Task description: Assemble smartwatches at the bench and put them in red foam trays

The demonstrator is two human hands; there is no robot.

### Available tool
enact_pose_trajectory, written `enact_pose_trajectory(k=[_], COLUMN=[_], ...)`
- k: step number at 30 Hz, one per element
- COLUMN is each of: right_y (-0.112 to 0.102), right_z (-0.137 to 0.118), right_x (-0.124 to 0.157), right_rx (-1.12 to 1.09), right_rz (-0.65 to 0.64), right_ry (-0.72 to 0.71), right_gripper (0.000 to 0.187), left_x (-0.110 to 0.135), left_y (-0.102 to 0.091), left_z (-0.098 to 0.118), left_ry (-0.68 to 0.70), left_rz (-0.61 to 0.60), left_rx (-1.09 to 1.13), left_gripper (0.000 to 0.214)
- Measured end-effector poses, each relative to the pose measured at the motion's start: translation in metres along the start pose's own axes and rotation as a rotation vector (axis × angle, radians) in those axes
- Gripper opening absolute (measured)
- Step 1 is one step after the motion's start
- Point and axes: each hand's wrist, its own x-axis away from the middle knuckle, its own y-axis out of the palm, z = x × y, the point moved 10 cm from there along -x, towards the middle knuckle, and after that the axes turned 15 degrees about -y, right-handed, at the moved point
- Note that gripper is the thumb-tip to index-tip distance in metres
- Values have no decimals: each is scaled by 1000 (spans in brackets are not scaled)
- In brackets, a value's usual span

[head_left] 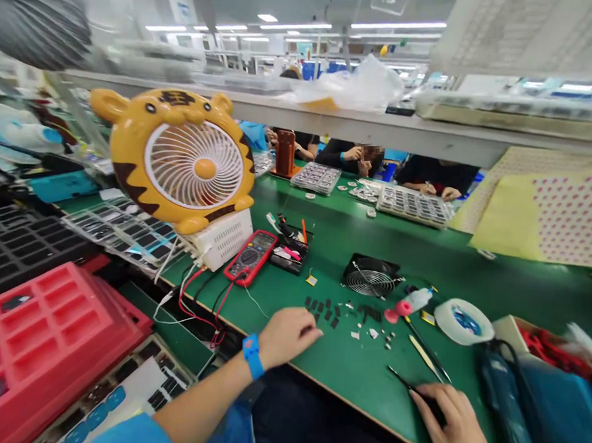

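My left hand point(288, 337), a blue band point(253, 357) round its wrist, rests at the bench's near edge. Its fingers are curled together, and what they hold, if anything, is hidden. Just beyond it lie several small black rectangular pieces point(322, 307) in loose rows. At the lower right my right hand point(450, 415) grips dark tweezers point(399, 377), whose tips point up and left over the green mat point(338, 371). Small white bits point(373, 334) are scattered between the hands. A yellow-handled tool point(422, 357) lies beyond the right hand.
A tiger-shaped fan point(204, 168) stands on a white box point(225, 238) beside a red multimeter point(251, 257). Red trays point(39, 354) are stacked left. A small black fan point(371, 275), a white bowl point(464, 321) and a blue case point(563, 399) stand right. Co-workers' hands point(354, 153) show across the bench.
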Motion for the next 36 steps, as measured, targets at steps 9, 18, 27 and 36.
enact_pose_trajectory(k=[9,18,27,36], right_y=[-7,-5,-6,-8], right_z=[-8,-7,-5,-6], right_x=[-3,-3,-2,-2], right_rx=[8,6,-2,-5], right_rz=[56,53,74,93], right_ry=[99,125,141,116], right_gripper=[41,38,38,41], left_x=[-40,-101,-92,-103], left_y=[-29,23,16,2], left_z=[-34,-5,-1,19], left_ry=[60,207,184,136], left_rz=[61,-15,8,100], left_rx=[-182,-403,-486,-404], left_gripper=[21,24,21,24])
